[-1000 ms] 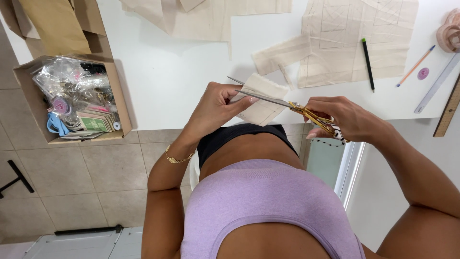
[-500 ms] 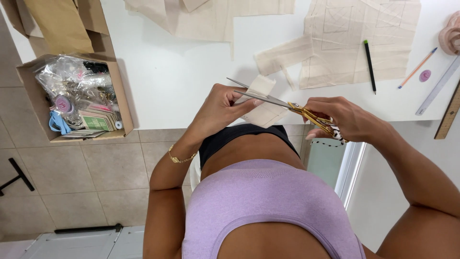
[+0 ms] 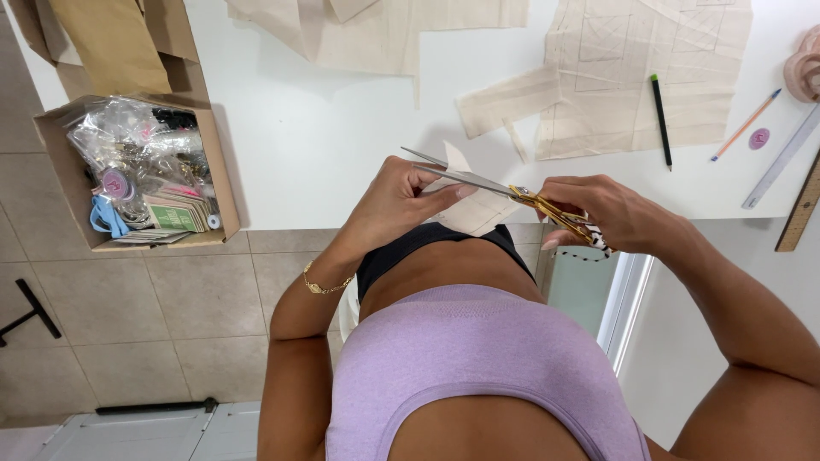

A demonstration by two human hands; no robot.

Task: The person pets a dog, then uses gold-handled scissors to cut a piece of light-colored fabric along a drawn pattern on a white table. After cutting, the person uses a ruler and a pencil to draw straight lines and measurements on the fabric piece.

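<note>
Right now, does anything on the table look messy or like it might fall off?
Yes, one thing: the open cardboard box of sewing bits hangs past the edge of the white table, so it might tip. Otherwise nothing stands out. The left hand holds a small fabric piece while the right hand works the scissors.

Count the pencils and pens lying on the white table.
2. A dark pen with a green cap lies on the marked fabric piece; an orange pencil lies right of it. Others may be out of frame.

two hands, one pair of scissors, one held fabric scrap, one box, one black pen, one pencil, two rulers, one bracelet
</note>
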